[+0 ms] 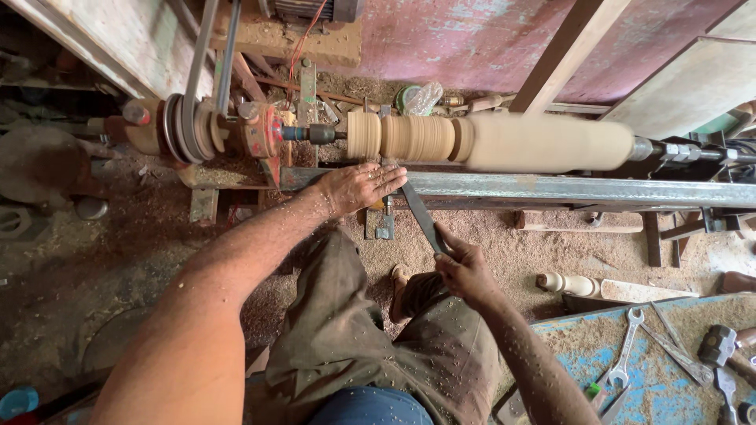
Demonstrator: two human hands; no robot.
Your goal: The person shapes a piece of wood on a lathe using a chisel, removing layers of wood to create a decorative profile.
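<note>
A pale wooden workpiece point(504, 142) spins on a lathe, blurred, with turned grooves and discs at its left end. A long dark metal chisel point(421, 216) runs from the steel tool rest point(567, 189) down toward me. My left hand point(358, 186) lies flat on the rest, fingers pressing the blade near its tip. My right hand point(465, 271) grips the chisel's lower end above my knee. The cutting tip is hidden behind my left fingers.
The belt pulley point(185, 126) and drive belt turn at the left. Sawdust covers the floor. A finished turned piece point(567, 283) lies on the ground. A blue bench point(630, 362) at lower right holds a spanner point(626, 346), a hammer point(720, 346) and other tools.
</note>
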